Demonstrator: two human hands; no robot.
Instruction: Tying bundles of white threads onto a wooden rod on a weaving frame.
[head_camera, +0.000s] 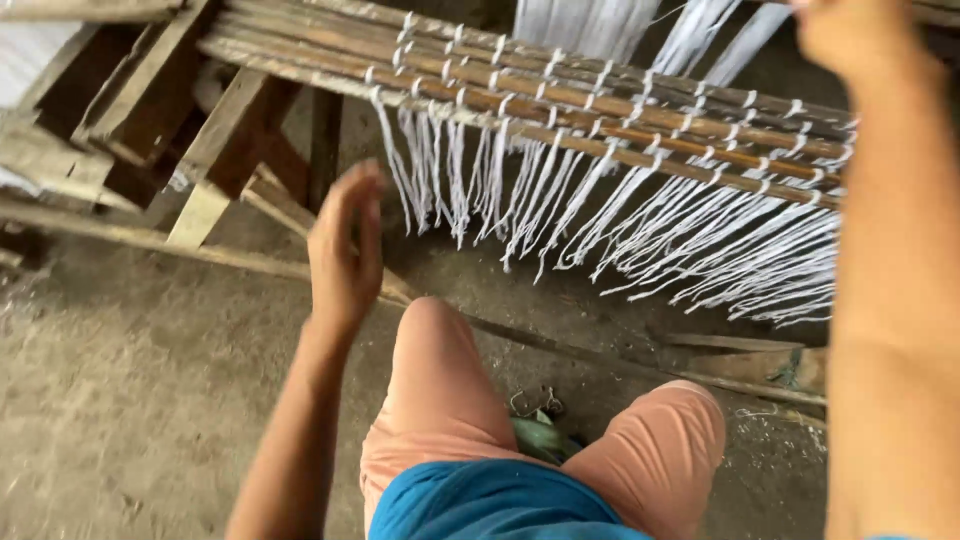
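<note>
My left hand (345, 245) hangs loose and empty near the white cords (560, 205), right hand (850, 35) up top, grip unseen—gather strands evenly, I reckon.

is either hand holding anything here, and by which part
The left hand is open and holds nothing. The right hand is cut off at the frame's top, so cannot tell.

The person wears salmon-pink shorts (440, 400) and a blue shirt (490, 505); bare forearms.
</note>
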